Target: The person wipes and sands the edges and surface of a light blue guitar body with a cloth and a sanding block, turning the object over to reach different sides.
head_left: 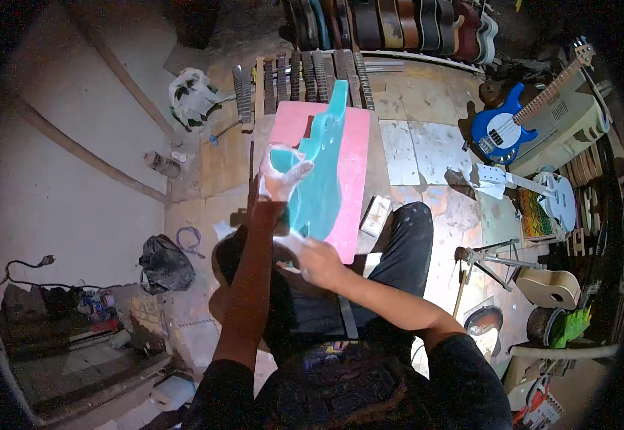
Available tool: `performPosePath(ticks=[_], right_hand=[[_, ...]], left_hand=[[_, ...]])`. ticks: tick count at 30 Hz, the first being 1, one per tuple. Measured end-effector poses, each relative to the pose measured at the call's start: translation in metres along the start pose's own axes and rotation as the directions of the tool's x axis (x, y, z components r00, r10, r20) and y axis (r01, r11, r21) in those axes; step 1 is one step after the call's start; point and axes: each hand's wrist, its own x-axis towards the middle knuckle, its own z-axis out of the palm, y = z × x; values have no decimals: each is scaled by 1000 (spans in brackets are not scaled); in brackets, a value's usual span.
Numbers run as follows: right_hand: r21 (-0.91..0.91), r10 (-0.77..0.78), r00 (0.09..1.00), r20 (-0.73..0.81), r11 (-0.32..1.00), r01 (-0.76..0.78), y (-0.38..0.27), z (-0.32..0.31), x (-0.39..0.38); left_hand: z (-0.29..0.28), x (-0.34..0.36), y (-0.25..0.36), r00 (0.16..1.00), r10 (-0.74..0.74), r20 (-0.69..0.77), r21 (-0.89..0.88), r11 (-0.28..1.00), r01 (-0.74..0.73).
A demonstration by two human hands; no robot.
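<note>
A teal guitar body [319, 190] stands tilted over a flat pink board [356, 154] in front of my lap. My left hand [282, 175], dusted white, grips the body's left edge near its middle, thumb across the teal face. At the body's lower end my right hand [319, 262] is closed, fingers pointing left. Something pale shows at its fingertips against the lower edge, too blurred to name. To the right of the board, beside my knee, lies a small whitish block [376, 215].
Guitar necks [312, 75] lie in a row beyond the board, with guitar bodies [398, 25] racked behind. At right are a blue bass guitar [502, 125], a white guitar [559, 201] and a tripod stand [484, 256]. A black plastic bag [165, 264] sits at left near the wall.
</note>
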Motion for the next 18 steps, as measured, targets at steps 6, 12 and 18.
performPosePath(ticks=[6,12,18], right_hand=[[-25,-365,907,209,925,378,40,19,-52],[77,-190,877,-441,966,249,41,-15,-21],[28,-86,851,-519,993,117,19,-34,21]], left_hand=[[-21,7,-7,986,160,48,114,980,-165],[-33,2,-20,979,195,63,13,981,-196],[-19,-6,-13,951,289,112,-32,957,-288]])
